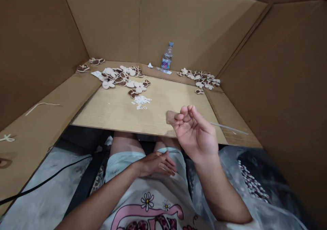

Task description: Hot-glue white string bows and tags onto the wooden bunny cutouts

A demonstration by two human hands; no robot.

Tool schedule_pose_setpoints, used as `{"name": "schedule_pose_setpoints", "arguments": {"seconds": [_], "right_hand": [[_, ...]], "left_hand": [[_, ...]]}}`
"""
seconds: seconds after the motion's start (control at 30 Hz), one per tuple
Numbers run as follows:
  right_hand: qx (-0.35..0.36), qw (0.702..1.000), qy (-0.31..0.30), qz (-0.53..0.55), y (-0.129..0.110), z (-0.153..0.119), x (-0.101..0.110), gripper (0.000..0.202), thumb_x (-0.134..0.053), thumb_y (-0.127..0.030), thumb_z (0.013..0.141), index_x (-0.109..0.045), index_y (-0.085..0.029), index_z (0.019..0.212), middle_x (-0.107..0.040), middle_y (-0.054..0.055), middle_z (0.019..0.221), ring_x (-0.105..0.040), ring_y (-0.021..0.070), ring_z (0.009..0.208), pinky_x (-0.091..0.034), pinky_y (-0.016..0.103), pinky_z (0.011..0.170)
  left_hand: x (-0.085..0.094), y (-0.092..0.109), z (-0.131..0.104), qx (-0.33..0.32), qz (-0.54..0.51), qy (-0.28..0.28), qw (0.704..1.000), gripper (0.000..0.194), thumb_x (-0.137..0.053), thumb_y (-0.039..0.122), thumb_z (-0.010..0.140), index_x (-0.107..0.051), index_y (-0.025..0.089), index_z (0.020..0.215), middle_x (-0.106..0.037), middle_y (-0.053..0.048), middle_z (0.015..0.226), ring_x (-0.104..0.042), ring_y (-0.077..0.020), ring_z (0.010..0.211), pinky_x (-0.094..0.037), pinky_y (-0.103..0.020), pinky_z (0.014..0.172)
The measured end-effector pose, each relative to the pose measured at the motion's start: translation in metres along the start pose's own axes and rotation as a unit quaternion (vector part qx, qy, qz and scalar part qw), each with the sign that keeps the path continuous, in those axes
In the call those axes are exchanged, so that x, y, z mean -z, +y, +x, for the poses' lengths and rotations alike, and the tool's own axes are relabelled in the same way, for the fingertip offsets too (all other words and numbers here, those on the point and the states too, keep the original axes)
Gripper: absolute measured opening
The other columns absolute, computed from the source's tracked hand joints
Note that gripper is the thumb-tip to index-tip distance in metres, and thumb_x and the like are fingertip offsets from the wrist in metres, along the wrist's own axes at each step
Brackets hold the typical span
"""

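Observation:
My right hand is raised above the front of the board, palm turned towards me. Its fingers curl loosely, and the palm holds nothing. Just behind its fingertips a small tan block or pad lies on the board, partly hidden by the hand. My left hand rests low over my lap with its fingers stretched out, holding nothing. Farther back on the board is a heap of brown and white padded pieces with cream cord bows. In front of it lies a small pile of flat white bits.
Cardboard walls enclose the wooden board. A water bottle stands at the back, left of a second heap of padded pieces. A thin pale strip lies at right, loose cord at left. A black cable runs lower left.

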State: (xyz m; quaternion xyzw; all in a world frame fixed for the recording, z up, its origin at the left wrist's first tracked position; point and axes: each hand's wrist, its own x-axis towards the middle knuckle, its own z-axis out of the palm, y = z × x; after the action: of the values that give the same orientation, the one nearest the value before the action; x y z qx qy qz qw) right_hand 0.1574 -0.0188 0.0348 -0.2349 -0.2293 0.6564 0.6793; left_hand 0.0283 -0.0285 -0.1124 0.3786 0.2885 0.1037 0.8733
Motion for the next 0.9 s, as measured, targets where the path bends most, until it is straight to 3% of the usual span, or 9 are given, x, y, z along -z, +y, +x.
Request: {"name": "schedule_pose_setpoints", "arguments": {"seconds": [0.1,0.3,0.43,0.53,0.6,0.63,0.73,0.8,0.9], "right_hand": [[0.001,1.000,0.013,-0.008,-0.002,-0.001,0.003,0.006,-0.067,-0.023,0.078,-0.071,-0.022,0.074,-0.075,-0.003,0.075,-0.065,0.0073,0.067,-0.052,0.020,0.069],[0.002,0.999,0.022,-0.031,0.003,-0.008,0.013,0.003,-0.070,-0.024,0.076,-0.072,-0.021,0.075,-0.075,-0.002,0.075,-0.066,0.0072,0.068,-0.052,0.018,0.069],[0.031,0.996,0.008,-0.086,0.011,-0.019,0.022,0.005,-0.070,-0.027,0.079,-0.072,-0.022,0.078,-0.075,-0.001,0.076,-0.065,0.0076,0.069,-0.052,0.018,0.069],[0.058,0.979,-0.027,-0.194,0.015,-0.031,0.030,0.007,-0.067,-0.025,0.083,-0.072,-0.023,0.078,-0.073,-0.001,0.076,-0.064,0.0093,0.069,-0.051,0.021,0.067],[0.112,0.941,-0.071,-0.312,0.017,-0.039,0.034,0.009,-0.066,-0.018,0.083,-0.073,-0.025,0.082,-0.072,0.000,0.078,-0.064,0.0124,0.073,-0.051,0.026,0.069],[0.152,0.907,-0.098,-0.380,0.017,-0.042,0.036,0.013,-0.067,-0.014,0.082,-0.073,-0.025,0.085,-0.072,0.001,0.081,-0.064,0.0145,0.077,-0.051,0.030,0.072],[0.274,0.773,-0.156,-0.550,0.017,-0.049,0.039,0.026,-0.069,-0.006,0.077,-0.075,-0.025,0.093,-0.070,0.006,0.095,-0.059,0.0205,0.092,-0.048,0.040,0.083],[0.320,0.708,-0.167,-0.607,0.018,-0.051,0.041,0.030,-0.070,-0.004,0.076,-0.075,-0.026,0.096,-0.068,0.007,0.100,-0.055,0.0224,0.096,-0.045,0.043,0.085],[0.332,0.678,-0.170,-0.634,0.020,-0.053,0.044,0.033,-0.069,-0.007,0.077,-0.074,-0.029,0.100,-0.066,0.006,0.101,-0.053,0.0235,0.097,-0.046,0.044,0.082]], "left_hand": [[-0.003,0.006,-0.013,-0.015,-0.062,-0.021,0.998,0.053,-0.052,0.055,0.086,-0.071,0.005,0.089,-0.073,-0.019,0.090,-0.070,-0.0257,0.083,-0.049,-0.043,0.086],[-0.014,0.028,-0.045,-0.048,-0.131,-0.003,0.990,0.043,-0.049,0.040,0.092,-0.071,0.004,0.096,-0.074,-0.019,0.095,-0.071,-0.0261,0.090,-0.052,-0.037,0.085],[-0.024,0.040,-0.060,-0.070,-0.173,0.012,0.982,0.051,-0.042,0.044,0.094,-0.070,0.002,0.101,-0.073,-0.021,0.103,-0.068,-0.0286,0.101,-0.050,-0.038,0.091],[-0.032,0.049,-0.068,-0.089,-0.200,0.031,0.975,0.058,-0.035,0.048,0.095,-0.068,0.002,0.107,-0.071,-0.021,0.110,-0.065,-0.0291,0.107,-0.046,-0.040,0.097],[-0.037,0.055,-0.074,-0.107,-0.211,0.038,0.971,0.060,-0.031,0.048,0.096,-0.066,0.002,0.112,-0.070,-0.021,0.111,-0.063,-0.0278,0.109,-0.043,-0.040,0.100],[-0.040,0.058,-0.076,-0.117,-0.215,0.039,0.969,0.061,-0.029,0.049,0.096,-0.065,0.002,0.114,-0.070,-0.020,0.112,-0.063,-0.0271,0.110,-0.042,-0.039,0.101],[-0.048,0.065,-0.083,-0.151,-0.225,0.033,0.962,0.066,-0.024,0.052,0.096,-0.062,0.003,0.119,-0.067,-0.020,0.117,-0.059,-0.0262,0.114,-0.039,-0.039,0.102],[-0.052,0.068,-0.087,-0.169,-0.228,0.024,0.959,0.070,-0.022,0.055,0.095,-0.061,0.003,0.121,-0.064,-0.021,0.122,-0.055,-0.0276,0.119,-0.036,-0.039,0.104],[-0.056,0.068,-0.092,-0.184,-0.221,0.018,0.958,0.075,-0.023,0.062,0.092,-0.061,0.005,0.122,-0.061,-0.020,0.126,-0.051,-0.0294,0.123,-0.034,-0.040,0.106]]}}
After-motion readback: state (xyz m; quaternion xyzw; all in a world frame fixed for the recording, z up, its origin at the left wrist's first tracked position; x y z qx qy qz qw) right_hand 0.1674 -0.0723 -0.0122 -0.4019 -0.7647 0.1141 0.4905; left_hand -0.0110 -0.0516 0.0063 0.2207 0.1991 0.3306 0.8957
